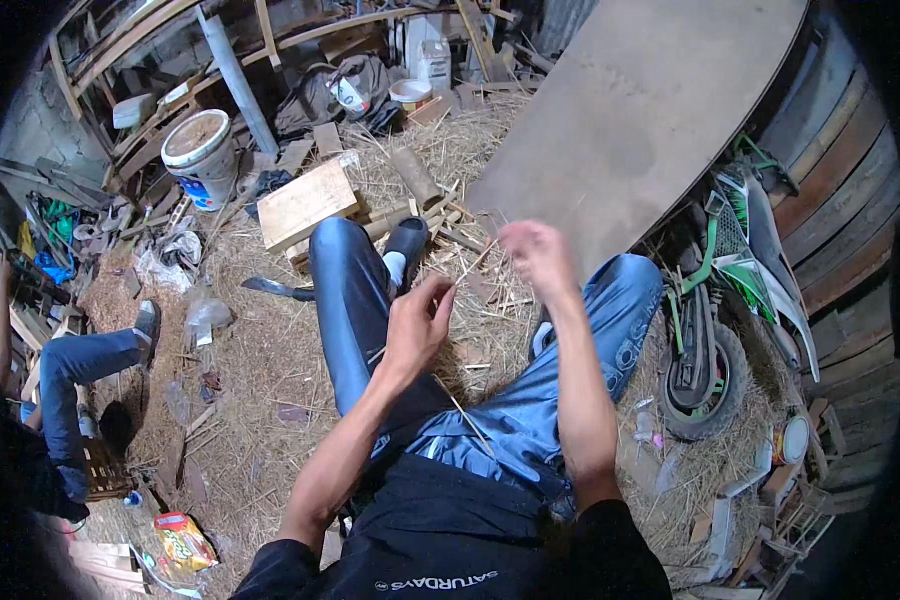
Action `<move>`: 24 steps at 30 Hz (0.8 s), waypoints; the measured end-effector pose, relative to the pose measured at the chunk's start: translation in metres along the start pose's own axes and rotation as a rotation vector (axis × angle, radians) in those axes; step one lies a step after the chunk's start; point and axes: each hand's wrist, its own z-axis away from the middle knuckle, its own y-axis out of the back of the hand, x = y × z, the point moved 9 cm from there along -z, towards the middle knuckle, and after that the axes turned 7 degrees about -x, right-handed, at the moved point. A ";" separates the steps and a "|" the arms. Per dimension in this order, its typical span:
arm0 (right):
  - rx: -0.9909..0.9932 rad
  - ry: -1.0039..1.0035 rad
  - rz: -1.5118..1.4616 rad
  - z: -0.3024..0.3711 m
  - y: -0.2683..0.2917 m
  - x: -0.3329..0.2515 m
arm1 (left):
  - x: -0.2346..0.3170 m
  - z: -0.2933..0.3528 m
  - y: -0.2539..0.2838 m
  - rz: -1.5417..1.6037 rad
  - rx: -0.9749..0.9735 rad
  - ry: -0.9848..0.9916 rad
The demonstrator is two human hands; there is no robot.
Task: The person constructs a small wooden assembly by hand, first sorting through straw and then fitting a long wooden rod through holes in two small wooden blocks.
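Note:
My left hand (420,322) is raised over my lap, its fingers curled in toward the thumb. Whatever they hold, if anything, is too small to make out. Higher and further right, my right hand (536,258) is smeared by motion, so its fingers are unclear. A thin stick (478,258) shows between the two hands; I cannot tell whether it is held or lies on the ground. Across my lap lies a long thin strip (463,412). Beyond my left knee stands a pale wooden block (308,205), with a dark slipper (407,240) on my foot beside it.
Straw and wood scraps (260,390) cover the ground. A large board (630,110) lies at the far right, near a green-and-white motorbike (730,290). A white bucket (198,158) stands far left. Another person's leg (90,360) is at the left, near a snack bag (184,541).

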 end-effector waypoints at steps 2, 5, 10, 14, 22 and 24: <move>0.193 -0.054 -0.032 -0.002 0.052 -0.013 | -0.013 0.010 0.004 0.011 0.025 0.041; 0.053 -0.075 -0.037 0.004 0.040 -0.017 | -0.031 0.008 -0.002 0.069 0.044 0.089; -0.333 -0.105 -0.083 0.014 -0.051 0.009 | -0.021 -0.012 -0.014 0.079 0.030 0.091; -0.265 -0.158 -0.120 0.010 -0.035 0.007 | 0.002 -0.019 -0.015 0.054 -0.001 0.036; -0.142 -0.116 -0.136 0.008 -0.009 -0.001 | 0.023 -0.032 -0.023 0.023 -0.021 -0.029; -0.118 -0.097 -0.131 0.007 -0.004 0.002 | 0.023 -0.033 -0.027 0.047 -0.054 0.051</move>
